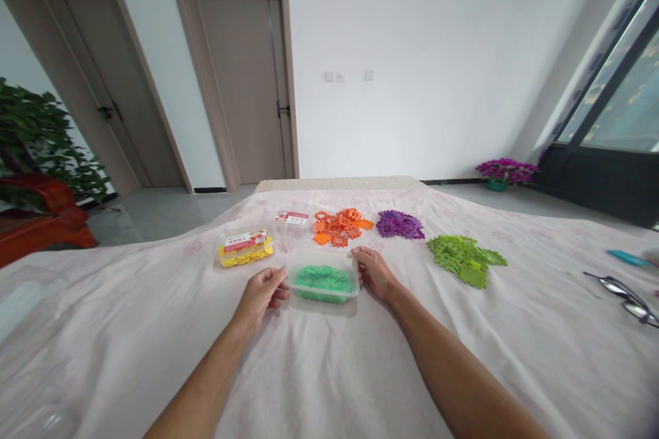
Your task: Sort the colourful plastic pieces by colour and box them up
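Note:
A clear plastic container point(323, 296) with green toy pieces point(324, 281) inside sits in front of me on the cloth. My left hand point(262, 296) pinches its left end between thumb and fingers. At the opposite end, my right hand point(375, 273) grips the right rim near the far corner. Just beyond lies a heap of orange gear-edged pieces point(340, 226). To the left of that stands a labelled clear container point(291, 223), and nearer me another labelled container point(246, 249) holds yellow pieces.
Purple pieces point(400, 224) and lime-green pieces point(466, 259) lie in heaps to the right. Eyeglasses point(625, 298) and a blue object point(627, 258) rest at the far right. Clear plastic point(25, 302) lies at the left edge. A pinkish-white cloth point(319, 384) covers the table.

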A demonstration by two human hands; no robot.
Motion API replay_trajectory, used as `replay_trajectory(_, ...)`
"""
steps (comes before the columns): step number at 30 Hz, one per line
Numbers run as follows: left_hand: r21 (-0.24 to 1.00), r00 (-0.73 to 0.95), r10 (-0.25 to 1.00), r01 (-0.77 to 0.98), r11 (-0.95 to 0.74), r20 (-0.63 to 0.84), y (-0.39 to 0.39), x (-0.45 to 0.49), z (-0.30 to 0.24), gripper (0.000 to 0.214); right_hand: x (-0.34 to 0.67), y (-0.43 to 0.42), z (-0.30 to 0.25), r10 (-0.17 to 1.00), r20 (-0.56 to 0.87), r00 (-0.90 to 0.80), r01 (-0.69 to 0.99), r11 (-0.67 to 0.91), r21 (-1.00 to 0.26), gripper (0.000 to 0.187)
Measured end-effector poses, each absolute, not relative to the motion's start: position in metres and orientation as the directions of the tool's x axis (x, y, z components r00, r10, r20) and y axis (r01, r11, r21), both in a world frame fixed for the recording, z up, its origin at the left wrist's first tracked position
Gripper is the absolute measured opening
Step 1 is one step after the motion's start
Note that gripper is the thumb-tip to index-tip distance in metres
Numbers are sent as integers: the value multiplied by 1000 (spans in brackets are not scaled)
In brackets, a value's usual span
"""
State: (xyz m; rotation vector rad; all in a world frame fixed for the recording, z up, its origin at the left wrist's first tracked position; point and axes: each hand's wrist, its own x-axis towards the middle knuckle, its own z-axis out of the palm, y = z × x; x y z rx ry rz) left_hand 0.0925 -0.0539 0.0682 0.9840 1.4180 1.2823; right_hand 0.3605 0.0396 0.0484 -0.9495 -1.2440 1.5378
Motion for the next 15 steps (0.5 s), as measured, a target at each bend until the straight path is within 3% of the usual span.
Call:
replay_trajectory(4,998,-265,964,59,35,-18,-52,94,66,47,362,40,47,958,56,-282,-130,20,-991,40)
replay_trajectory(9,954,-307,942,296,-45,139,-51,96,66,33,364,44,44,972,137,-192,-18,137,-990,39)
replay_trajectory(15,873,-327,918,487,-41,225,-58,100,78,29,366,46,48,965,239,-105,36,244,-969,38)
